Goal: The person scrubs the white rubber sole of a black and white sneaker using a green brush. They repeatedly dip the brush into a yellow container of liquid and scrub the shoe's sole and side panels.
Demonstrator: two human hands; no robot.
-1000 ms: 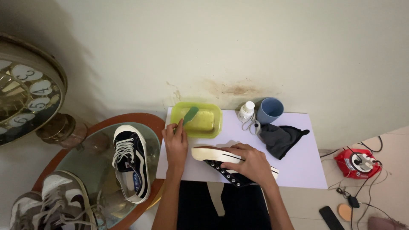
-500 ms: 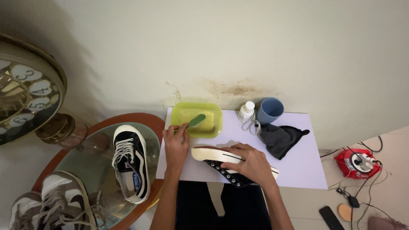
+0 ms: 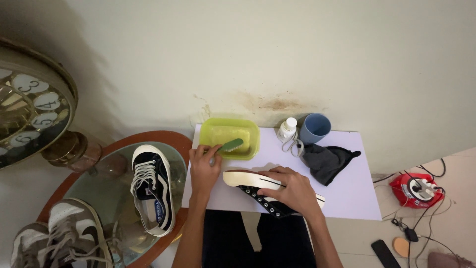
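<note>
Brush [image 3: 230, 145] pinched in my left hand [image 3: 204, 166], centre frame; load it lightly (tub [image 3: 206, 131] probably soapy). Right hand [image 3: 292, 188] clamps shoe [image 3: 245, 178].

The brush [image 3: 229, 146] is green, above a yellow-green tub [image 3: 248, 130]. The held shoe [image 3: 258, 186] is black with a cream sole and white stripe. The surface [image 3: 347, 198] is white, the cup [image 3: 315, 128] blue, the cloth [image 3: 325, 161] dark grey, perhaps black.
</note>
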